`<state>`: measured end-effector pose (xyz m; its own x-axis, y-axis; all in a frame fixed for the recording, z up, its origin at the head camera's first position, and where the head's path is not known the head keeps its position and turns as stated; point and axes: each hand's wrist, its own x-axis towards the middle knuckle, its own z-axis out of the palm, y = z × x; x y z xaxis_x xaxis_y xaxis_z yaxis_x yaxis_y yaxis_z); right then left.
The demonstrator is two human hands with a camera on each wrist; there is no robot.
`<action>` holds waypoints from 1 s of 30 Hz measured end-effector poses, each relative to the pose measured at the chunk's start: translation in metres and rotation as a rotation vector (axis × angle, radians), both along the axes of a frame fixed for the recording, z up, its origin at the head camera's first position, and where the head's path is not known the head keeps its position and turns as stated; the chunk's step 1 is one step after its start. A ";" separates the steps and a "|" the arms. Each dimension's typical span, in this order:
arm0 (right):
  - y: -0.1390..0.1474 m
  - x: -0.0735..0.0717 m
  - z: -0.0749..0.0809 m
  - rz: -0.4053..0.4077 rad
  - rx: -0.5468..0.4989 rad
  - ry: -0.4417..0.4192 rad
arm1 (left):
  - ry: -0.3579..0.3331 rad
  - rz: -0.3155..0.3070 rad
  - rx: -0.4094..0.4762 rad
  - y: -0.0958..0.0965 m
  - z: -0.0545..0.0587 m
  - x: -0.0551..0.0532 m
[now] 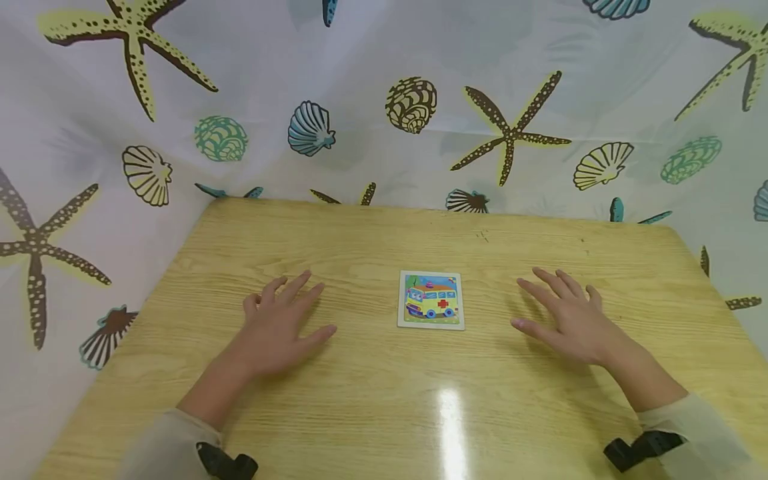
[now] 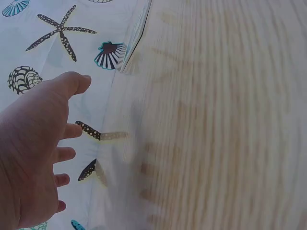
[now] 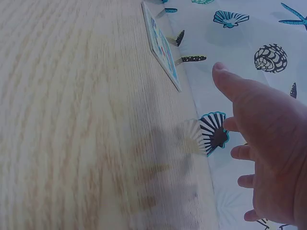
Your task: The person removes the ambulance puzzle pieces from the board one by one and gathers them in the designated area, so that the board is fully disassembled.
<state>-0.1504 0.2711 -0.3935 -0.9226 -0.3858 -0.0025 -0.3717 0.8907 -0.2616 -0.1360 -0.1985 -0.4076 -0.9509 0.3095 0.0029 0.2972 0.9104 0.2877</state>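
Squarely between the two hands, a picture card (image 1: 431, 317) lies flat on the desk, touching neither. It is thin and roughly square, with a white border round a bright cartoon: a yellow van (image 1: 433, 301) with an orange roof, blue wheels, a red cross on its side and eyes at its front, set against blue sky and green ground. The left grip (image 1: 281, 333) has its fingers spread and holds nothing; the right grip (image 1: 570, 320) is likewise spread and unladen. Pale sleeves (image 1: 171, 447) cover the forearms, each bearing a black fitting (image 1: 225, 462) near the wrist. The desk (image 1: 360, 400) has yellowish wood grain, a bright streak of reflected light, and a few small dark marks towards the far edge. Beyond and at both sides hangs a white cloth (image 1: 366, 40), printed with starfish (image 1: 509, 135) and shells (image 1: 310, 129).
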 end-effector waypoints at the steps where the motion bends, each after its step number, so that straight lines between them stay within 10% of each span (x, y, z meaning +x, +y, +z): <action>1: -0.002 -0.001 0.000 0.006 -0.006 0.004 | -0.002 -0.002 0.009 0.002 -0.001 0.000; 23: -0.047 -0.028 -0.006 0.057 -0.139 -0.088 | -0.043 -0.033 0.343 0.066 -0.017 -0.022; 30: -0.065 -0.040 -0.011 0.097 -0.164 -0.087 | -0.115 0.055 0.486 0.087 -0.020 -0.029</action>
